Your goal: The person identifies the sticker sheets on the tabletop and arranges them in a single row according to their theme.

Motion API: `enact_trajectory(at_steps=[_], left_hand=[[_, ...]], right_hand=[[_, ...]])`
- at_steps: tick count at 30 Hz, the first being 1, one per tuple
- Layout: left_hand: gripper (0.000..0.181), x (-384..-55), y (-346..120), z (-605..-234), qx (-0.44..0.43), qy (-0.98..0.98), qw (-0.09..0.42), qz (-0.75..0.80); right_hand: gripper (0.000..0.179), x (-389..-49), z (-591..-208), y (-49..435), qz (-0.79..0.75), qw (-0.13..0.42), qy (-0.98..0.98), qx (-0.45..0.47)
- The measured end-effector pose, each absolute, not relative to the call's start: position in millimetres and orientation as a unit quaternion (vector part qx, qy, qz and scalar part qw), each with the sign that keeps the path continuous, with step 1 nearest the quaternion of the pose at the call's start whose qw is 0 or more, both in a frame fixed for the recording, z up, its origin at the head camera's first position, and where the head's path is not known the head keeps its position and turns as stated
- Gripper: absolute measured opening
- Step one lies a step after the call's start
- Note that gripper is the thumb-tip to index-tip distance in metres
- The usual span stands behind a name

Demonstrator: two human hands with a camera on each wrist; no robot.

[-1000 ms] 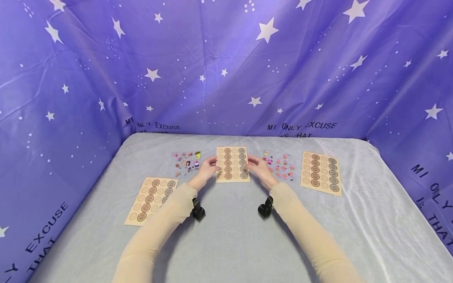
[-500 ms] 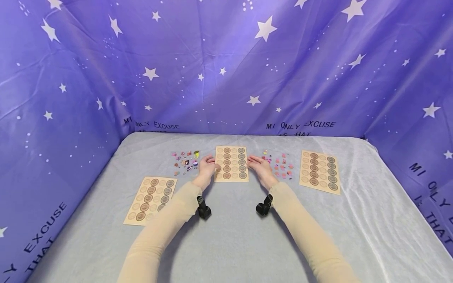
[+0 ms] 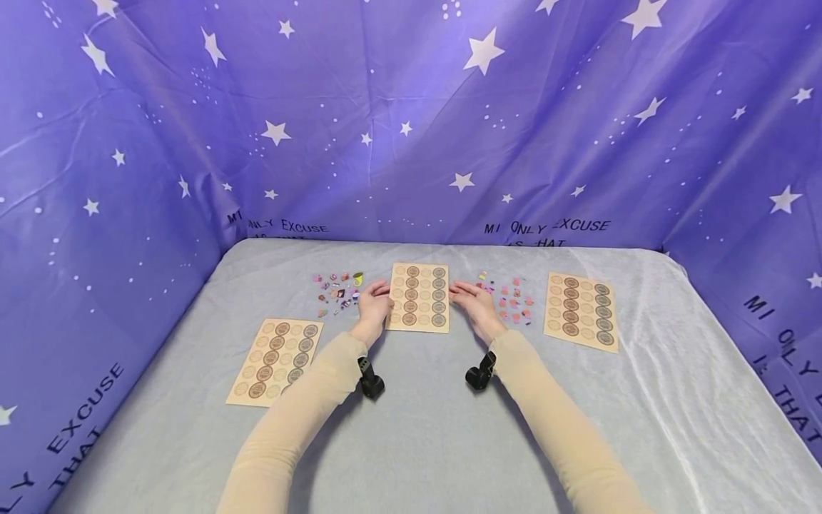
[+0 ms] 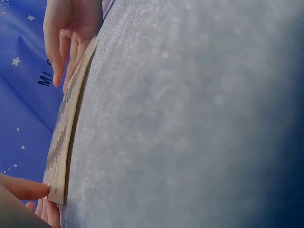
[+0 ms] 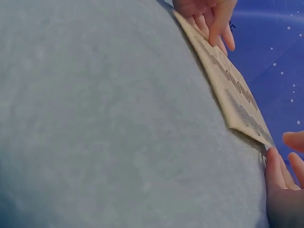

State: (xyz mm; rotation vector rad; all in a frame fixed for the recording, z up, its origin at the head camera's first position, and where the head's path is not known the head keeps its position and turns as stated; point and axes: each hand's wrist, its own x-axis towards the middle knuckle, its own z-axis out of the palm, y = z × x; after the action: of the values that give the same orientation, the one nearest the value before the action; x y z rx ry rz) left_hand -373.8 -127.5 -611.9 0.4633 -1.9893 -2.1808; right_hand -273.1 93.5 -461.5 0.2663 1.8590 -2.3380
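A tan sheet of round stickers (image 3: 419, 296) lies at the middle of the grey cloth in the head view, printed with rows of pale and dark circles. My left hand (image 3: 374, 310) pinches its left edge, thumb on top and the other fingers low behind the edge. Beside the right edge my right hand (image 3: 477, 307) stays with its fingers extended and its thumb off the sheet. In the right wrist view that sticker sheet (image 5: 232, 88) is slightly tilted, with its near corner by the fingertips of my right hand (image 5: 285, 190).
Another sticker sheet (image 3: 276, 360) lies at the left, partly under the left sleeve. A third sheet (image 3: 581, 314) is at the right. Small colourful pieces (image 3: 335, 291) are scattered beyond the left hand, and pinkish pieces (image 3: 516, 303) beside the right. A starry purple curtain (image 3: 411, 143) surrounds the table.
My right hand has let go of the sheet's right edge, its thumb lifting away. The sheet has shifted slightly left, with the left hand still at its edge.
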Motion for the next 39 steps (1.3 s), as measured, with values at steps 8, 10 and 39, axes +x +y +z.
enact_trajectory(at_steps=[8, 10, 39], left_hand=[[0.050, -347, -127, -583, 0.141, -0.683, 0.063, -0.714], [0.047, -346, -127, -585, 0.137, -0.682, 0.060, -0.716], [0.042, -224, -115, -442, 0.152, -0.652, -0.003, -0.743]], right_hand=[[0.049, -269, -453, 98, -0.781, 0.093, 0.612, 0.086], [0.049, -268, -452, 99, -0.779, 0.095, 0.614, 0.082], [0.051, -239, -440, 91, -0.746, 0.122, 0.646, 0.106]])
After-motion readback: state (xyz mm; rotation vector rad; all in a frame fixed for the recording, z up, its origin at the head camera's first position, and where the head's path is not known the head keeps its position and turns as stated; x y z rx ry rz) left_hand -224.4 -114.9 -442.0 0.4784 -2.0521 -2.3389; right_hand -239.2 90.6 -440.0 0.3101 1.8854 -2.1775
